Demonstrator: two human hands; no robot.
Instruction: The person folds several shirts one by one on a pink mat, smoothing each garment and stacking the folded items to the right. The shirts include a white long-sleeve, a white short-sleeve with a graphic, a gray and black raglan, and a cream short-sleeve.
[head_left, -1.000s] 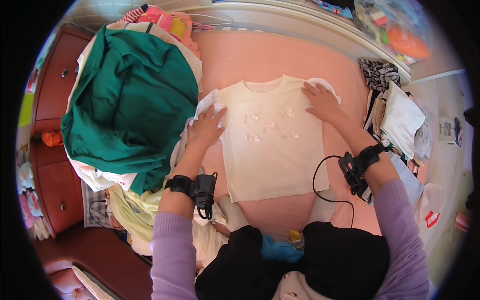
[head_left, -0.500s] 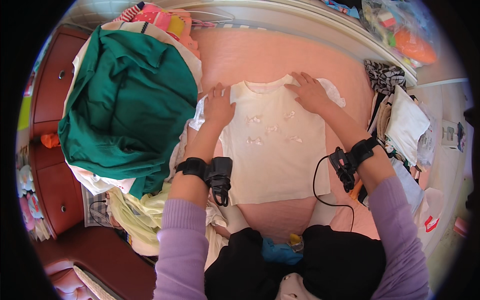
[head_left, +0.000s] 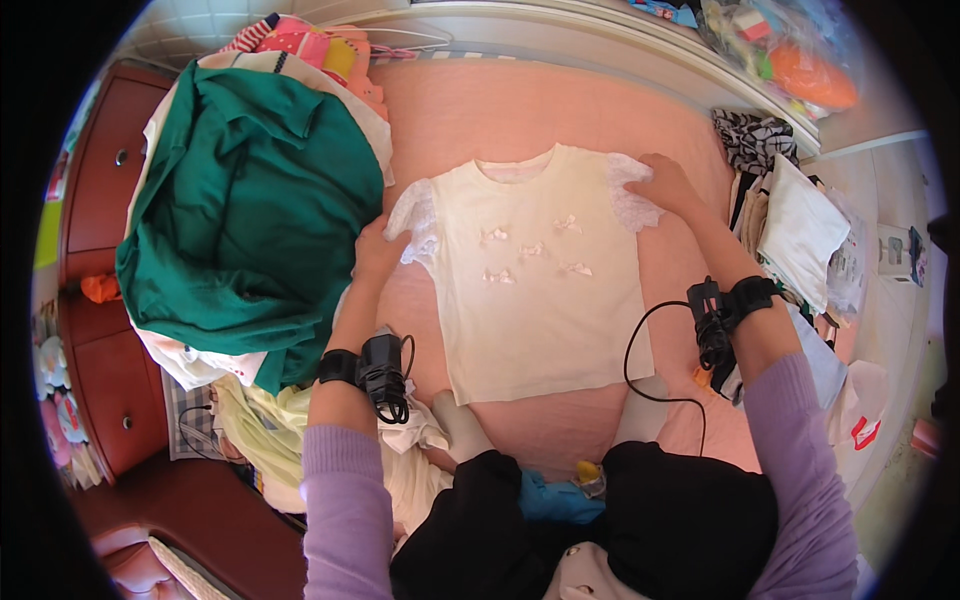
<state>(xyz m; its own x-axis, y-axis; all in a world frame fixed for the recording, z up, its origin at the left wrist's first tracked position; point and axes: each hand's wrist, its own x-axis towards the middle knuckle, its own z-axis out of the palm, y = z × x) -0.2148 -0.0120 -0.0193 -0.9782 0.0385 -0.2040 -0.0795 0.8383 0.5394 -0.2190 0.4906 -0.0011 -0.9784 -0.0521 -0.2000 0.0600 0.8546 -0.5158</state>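
A cream short-sleeved top (head_left: 540,330) lies spread out front up, with several small bows on its chest and white lace sleeves. The neckline points away from me. My left hand (head_left: 378,252) is at the outer edge of the left sleeve (head_left: 417,215), its fingers curled and the thumb against the lace. At the other side my right hand (head_left: 670,186) pinches the outer edge of the right sleeve (head_left: 627,192). Fingertips of both hands are partly hidden. A black strapped device with a cable sits on each of my forearms.
Under the top is a pink bed sheet (head_left: 480,105). A green garment (head_left: 260,200) covers a large heap on the left, beside a red-brown drawer cabinet (head_left: 110,370). Folded clothes (head_left: 795,235) are stacked at the right. Pale yellow cloth (head_left: 265,425) lies near my left forearm.
Both hands have moved outward from the top's shoulders to its sleeve edges. The lace sleeves now lie spread out and more visible.
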